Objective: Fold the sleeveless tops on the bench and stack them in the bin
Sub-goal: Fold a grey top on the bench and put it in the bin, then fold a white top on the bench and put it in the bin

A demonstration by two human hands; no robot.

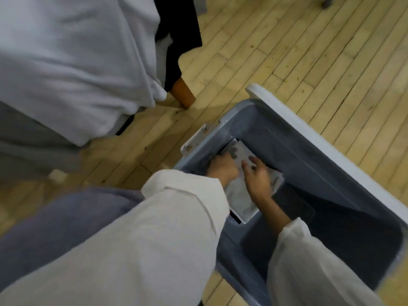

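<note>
Pale wooden floorboards [287,51] run under a grey-blue bin [309,151] on the right, and the cloth-draped tabletop [66,62] stands at the far left. Inside the bin, against its left wall, lies a folded white top [239,195] with both hands on it. The right hand [258,180] rests flat with fingers spread, while the left hand [223,171] sits at the top's left edge, too blurred to tell whether it grips or presses.

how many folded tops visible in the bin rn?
1: a pale folded top in the bin, under the left hand and right hand. More may be hidden beneath it.
</note>
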